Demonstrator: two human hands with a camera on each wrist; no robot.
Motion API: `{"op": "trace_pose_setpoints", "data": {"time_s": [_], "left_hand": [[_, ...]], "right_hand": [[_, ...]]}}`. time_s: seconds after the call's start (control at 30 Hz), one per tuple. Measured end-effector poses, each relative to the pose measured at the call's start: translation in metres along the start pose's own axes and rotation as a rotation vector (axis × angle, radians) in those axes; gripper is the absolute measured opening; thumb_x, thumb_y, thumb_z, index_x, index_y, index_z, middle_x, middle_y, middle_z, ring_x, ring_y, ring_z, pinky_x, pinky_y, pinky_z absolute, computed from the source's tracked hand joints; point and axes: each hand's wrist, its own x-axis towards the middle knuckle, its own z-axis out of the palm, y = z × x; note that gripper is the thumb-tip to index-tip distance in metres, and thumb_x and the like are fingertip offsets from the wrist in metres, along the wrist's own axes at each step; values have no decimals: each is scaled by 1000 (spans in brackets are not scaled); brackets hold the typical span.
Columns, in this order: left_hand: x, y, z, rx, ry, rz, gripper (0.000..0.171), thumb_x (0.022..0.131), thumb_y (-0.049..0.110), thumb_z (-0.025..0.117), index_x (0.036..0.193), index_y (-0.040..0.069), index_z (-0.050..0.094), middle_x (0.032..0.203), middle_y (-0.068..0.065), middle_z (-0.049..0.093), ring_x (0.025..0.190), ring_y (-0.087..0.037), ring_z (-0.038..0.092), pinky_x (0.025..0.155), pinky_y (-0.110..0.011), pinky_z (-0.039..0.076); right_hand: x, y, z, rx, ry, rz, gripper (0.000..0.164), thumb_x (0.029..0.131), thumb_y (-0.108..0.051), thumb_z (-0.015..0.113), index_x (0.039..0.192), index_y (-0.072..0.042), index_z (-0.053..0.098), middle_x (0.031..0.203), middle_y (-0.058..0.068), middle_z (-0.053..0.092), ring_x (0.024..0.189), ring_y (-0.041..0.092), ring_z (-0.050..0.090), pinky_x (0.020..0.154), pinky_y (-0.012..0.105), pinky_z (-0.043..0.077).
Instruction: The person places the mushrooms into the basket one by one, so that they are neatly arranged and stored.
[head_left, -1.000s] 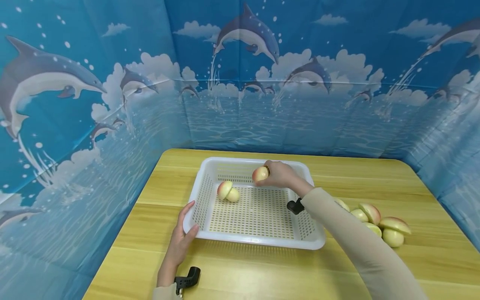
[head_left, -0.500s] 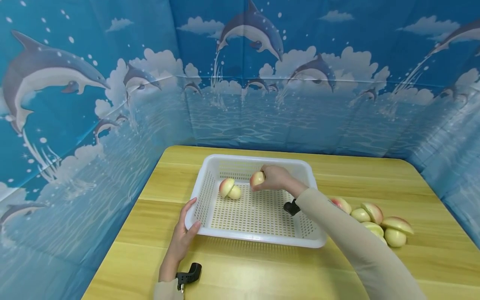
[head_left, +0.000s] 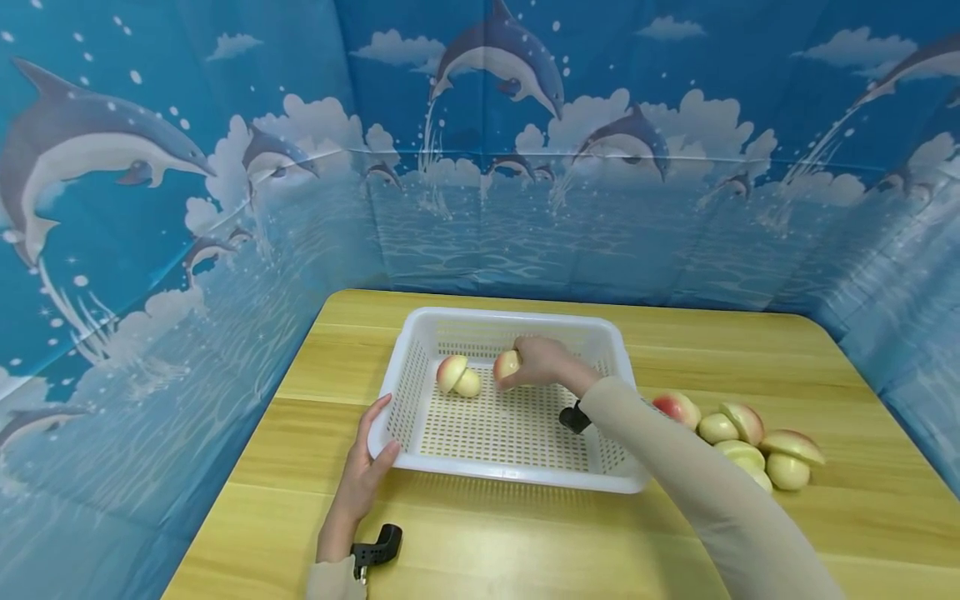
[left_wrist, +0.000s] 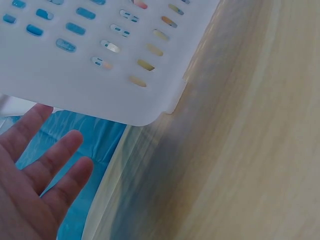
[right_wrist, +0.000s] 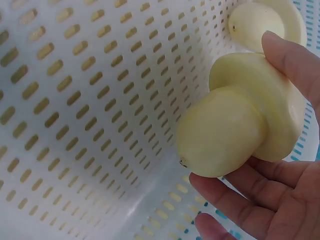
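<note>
A white perforated plastic basket [head_left: 517,475] stands on the wooden table. Inside it, my right hand [head_left: 546,362] grips a toy mushroom [right_wrist: 222,130], thumb on its cap and fingers below. Its cap is pale yellow with a red blush, its stem rounded; the hand covers part of it in the head view. Another mushroom [head_left: 459,377] lies to its left on the basket floor. At the basket's near left corner, my left hand [head_left: 362,475] touches the rim with thumb and forefinger. In the left wrist view its fingers [left_wrist: 65,187] are extended beside the basket wall.
Several more mushrooms [head_left: 789,458] lie in a cluster on the table [head_left: 525,550] to the basket's right, partly hidden by the right sleeve [head_left: 682,475]. A blue dolphin-print curtain [head_left: 480,233] hangs behind the table and at its sides.
My right hand has lowered the mushroom toward the basket floor and moved it slightly left, closer to the other mushroom. The left hand stays at the basket corner.
</note>
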Motion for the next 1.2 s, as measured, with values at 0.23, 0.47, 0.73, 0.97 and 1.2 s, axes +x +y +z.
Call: {"op": "trace_pose_setpoints", "data": {"time_s": [0.23,0.47,0.73,0.97,1.2], "left_hand": [[-1,-1,-1,2,1,-11,61,93,11,47,150,22,25,150,-15,28,125,-39,41,92,-40,42],[0,-1,-1,6,4,-12,61,94,11,47,149,22,25,150,-15,28,125,-40,41,91,-43,41],[0,0,-1,13,6,-17,61,93,10,46,149,22,25,149,-16,30,123,-41,43,89,-45,42],[0,1,0,9,2,-17,61,93,9,46,149,22,25,149,-17,30,123,-40,42,90,-43,42],[0,0,-1,18,3,-20,61,93,10,46,149,22,25,149,-16,30,124,-40,42,91,-43,42]], "right_hand": [[2,-2,7,-20,4,-11,57,70,-52,78,102,-8,61,80,0,57,69,18,53,59,33,41],[3,-5,9,-39,10,-14,59,70,-53,77,104,-7,60,81,0,57,70,18,54,61,34,42],[5,-4,12,-35,10,-20,63,70,-53,77,108,-6,61,83,0,59,72,18,54,62,35,43],[4,-4,12,-47,3,-14,64,71,-54,76,110,-6,61,86,1,60,75,18,55,63,35,44],[3,-4,12,-36,-14,-10,66,73,-55,74,114,-6,59,90,1,60,76,18,55,63,35,44]]}}
